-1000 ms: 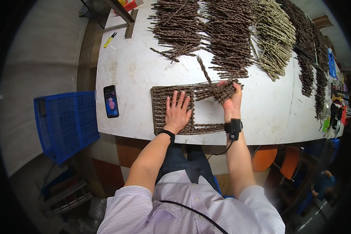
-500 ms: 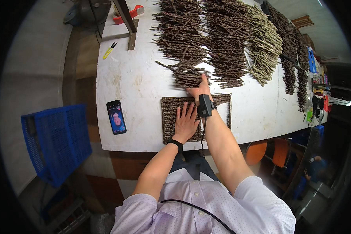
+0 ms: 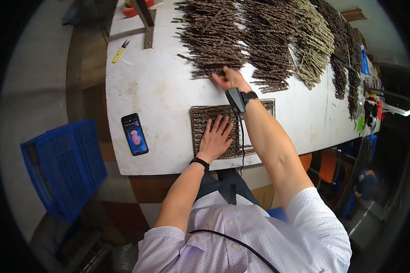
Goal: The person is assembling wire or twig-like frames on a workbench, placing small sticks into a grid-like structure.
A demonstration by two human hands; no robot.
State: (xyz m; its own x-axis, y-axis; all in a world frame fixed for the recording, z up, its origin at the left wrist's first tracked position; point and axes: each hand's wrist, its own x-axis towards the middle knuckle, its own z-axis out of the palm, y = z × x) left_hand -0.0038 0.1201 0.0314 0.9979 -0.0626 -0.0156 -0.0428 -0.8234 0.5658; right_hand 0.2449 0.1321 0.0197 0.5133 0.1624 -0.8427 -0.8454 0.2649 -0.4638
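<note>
Woven mat under left hand; right hand perhaps touching twig pile edge.

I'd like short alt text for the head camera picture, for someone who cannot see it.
Seen from above, a person's left hand presses flat on a brown woven mat on a white table, while the right hand reaches into piles of dark twisted cord pieces.

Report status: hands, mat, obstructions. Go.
Left hand flat on brown woven mat. Right hand at dark twisted-cord pile, grip unclear. Nothing blocking.
</note>
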